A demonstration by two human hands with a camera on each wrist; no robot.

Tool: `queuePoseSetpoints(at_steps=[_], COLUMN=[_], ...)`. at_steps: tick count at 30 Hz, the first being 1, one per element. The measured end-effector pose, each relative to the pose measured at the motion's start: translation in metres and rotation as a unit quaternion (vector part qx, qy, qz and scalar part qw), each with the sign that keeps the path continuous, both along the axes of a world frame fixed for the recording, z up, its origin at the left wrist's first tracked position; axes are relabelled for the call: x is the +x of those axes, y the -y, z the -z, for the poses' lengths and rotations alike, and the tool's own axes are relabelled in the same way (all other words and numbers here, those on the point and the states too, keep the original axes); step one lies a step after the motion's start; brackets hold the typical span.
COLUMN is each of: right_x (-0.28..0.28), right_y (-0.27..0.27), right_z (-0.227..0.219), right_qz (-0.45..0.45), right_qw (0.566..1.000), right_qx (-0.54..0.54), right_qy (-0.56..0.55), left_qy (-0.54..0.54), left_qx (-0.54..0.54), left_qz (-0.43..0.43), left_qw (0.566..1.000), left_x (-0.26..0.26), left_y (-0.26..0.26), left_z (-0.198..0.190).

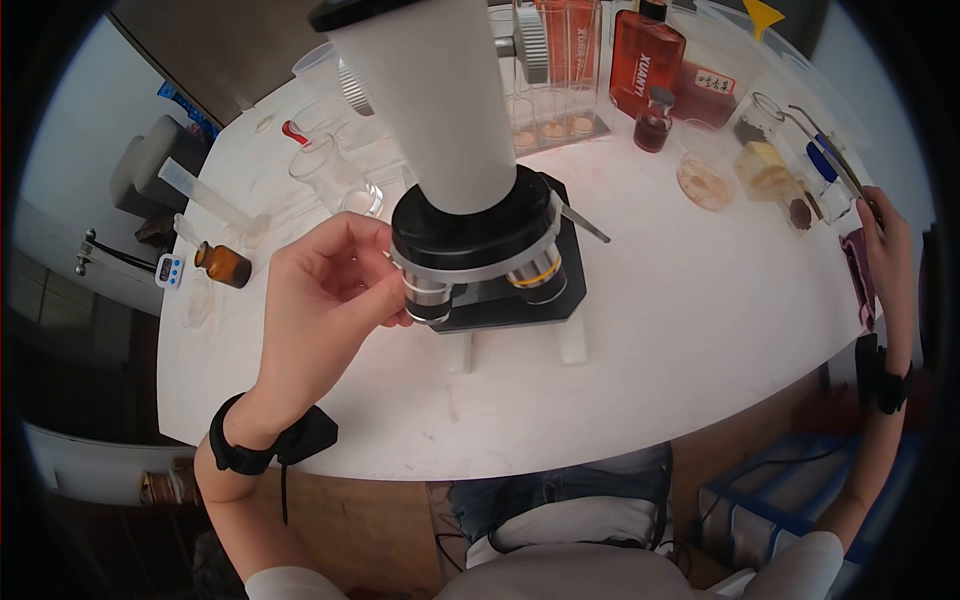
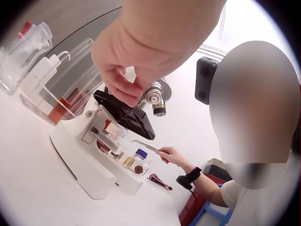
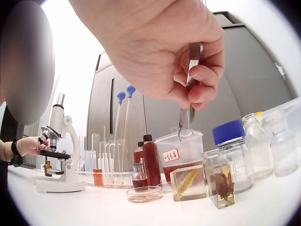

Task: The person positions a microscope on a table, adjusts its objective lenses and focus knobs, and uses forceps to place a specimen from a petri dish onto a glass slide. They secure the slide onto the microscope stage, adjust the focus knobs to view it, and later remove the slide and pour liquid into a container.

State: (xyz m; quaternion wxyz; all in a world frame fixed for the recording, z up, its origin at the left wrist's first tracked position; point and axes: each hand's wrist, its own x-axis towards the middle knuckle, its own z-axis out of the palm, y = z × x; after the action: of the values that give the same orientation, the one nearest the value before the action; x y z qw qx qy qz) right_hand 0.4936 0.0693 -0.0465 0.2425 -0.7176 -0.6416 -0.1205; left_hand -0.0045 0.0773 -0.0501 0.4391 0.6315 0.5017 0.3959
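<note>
A white microscope [image 1: 440, 120] stands at the middle of the table, its objective lenses [image 1: 540, 278] above a black stage [image 2: 124, 113]. My left hand [image 1: 325, 310] is at the stage's left side, fingers curled and thumb beside the near objective. Its fingertips are right at the stage in the left wrist view; I cannot tell what they pinch. My right hand [image 1: 888, 245], at the table's right edge, grips metal tweezers [image 3: 195, 56] with tips pointing down. Beyond the tweezers are clear blocks with yellow [image 3: 188, 182] and brown [image 3: 221, 188] specimens, and a blue-capped jar [image 3: 228, 132].
Red bottles [image 1: 640, 80], a small dark-red bottle [image 1: 653, 125] and a petri dish [image 1: 705, 182] stand at the back right. A glass flask [image 1: 335, 175], a lying brown bottle [image 1: 225, 265] and a timer [image 1: 169, 271] are on the left. A tube rack [image 3: 106, 179] stands behind the microscope.
</note>
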Motion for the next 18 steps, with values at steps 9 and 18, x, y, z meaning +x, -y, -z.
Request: queuePoseSetpoints(at_steps=[9, 18], right_x=[-0.024, -0.056], right_y=[-0.001, -0.006], right_z=[0.001, -0.003], right_qz=[-0.009, -0.047], right_qw=[1.0, 0.994], right_qx=[0.005, 0.094], right_qy=[-0.009, -0.021], left_qy=[-0.207, -0.416], left_qx=[0.317, 0.408], left_qz=[0.012, 0.113], left_qw=[0.926, 0.805], left_x=[-0.01, -0.021], left_y=[0.007, 0.036], left_z=[0.01, 0.018])
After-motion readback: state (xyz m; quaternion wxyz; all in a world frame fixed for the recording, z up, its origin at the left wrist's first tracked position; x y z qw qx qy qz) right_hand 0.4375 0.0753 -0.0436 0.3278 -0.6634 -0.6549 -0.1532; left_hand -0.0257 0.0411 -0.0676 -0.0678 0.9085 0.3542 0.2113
